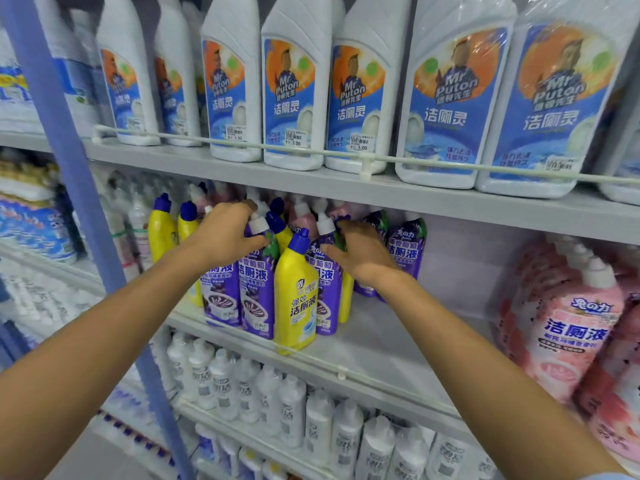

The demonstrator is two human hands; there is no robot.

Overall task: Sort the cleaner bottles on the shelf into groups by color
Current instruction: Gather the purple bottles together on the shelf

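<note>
On the middle shelf [388,344], purple and yellow cleaner bottles stand mixed in a tight cluster. The left grip [225,233] is curled over the white-capped neck of the left purple bottle [256,289]. The right grip [360,252] wraps the shoulder of the right purple bottle [329,289], thumb across its front. Between them, 1 yellow bottle [296,299] with a blue cap stands at the shelf's front edge. Pink bottles [571,327] stand well apart at the right.
</note>
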